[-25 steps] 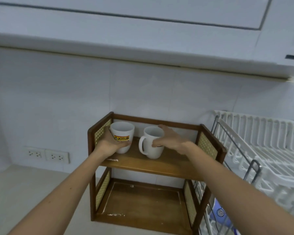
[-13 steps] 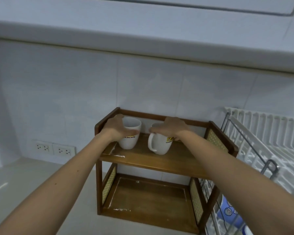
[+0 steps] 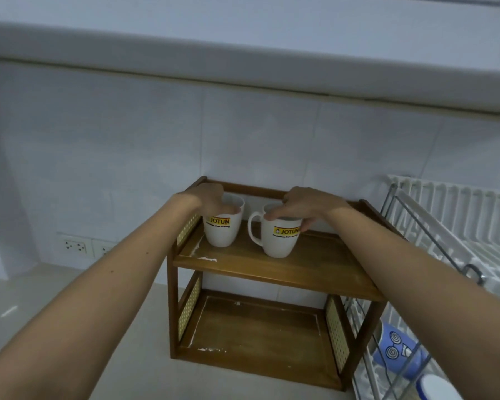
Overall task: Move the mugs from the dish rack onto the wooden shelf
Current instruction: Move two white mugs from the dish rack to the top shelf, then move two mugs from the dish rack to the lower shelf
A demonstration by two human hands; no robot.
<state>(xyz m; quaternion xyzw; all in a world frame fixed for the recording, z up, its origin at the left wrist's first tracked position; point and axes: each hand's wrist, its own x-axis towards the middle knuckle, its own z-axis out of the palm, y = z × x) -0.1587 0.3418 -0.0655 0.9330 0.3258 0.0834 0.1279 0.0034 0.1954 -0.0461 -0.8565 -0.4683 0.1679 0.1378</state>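
The back wall (image 3: 272, 134) is faced with large pale tiles, and their thin joints can be made out in the dim, bluish light. Above it, the underside of a white wall cabinet (image 3: 243, 36) is seen running across the whole width, a dark seam being drawn where it meets the tiles. Low on the left, a double white socket plate (image 3: 83, 247) is set into the wall just above the pale bench (image 3: 55, 290).
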